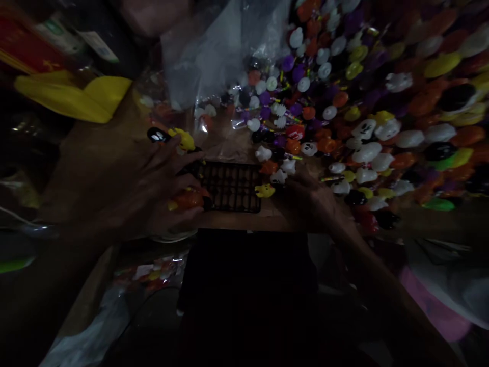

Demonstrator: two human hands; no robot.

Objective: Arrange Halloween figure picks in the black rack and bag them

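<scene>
A dark gridded rack (233, 187) with rows of slots lies near the front edge of the table. My left hand (164, 173) is over its left end, fingers spread among small toy figures. An orange figure (189, 199) sits between thumb and fingers, while a yellow figure (182, 138) and a black figure (156, 135) lie by the far fingers. My right hand (309, 188) is right of the rack, fingers bent together, their tips dim. Beside them are a white figure (278, 177) and a yellow animal figure (265, 190).
A large heap of small coloured figures (367, 153) spreads over the right and back. Clear plastic bags (214, 56) lie behind the rack. A yellow piece (76, 97) is on the brown cardboard surface (87, 148) at left. Below the table edge are bagged figures (156, 272).
</scene>
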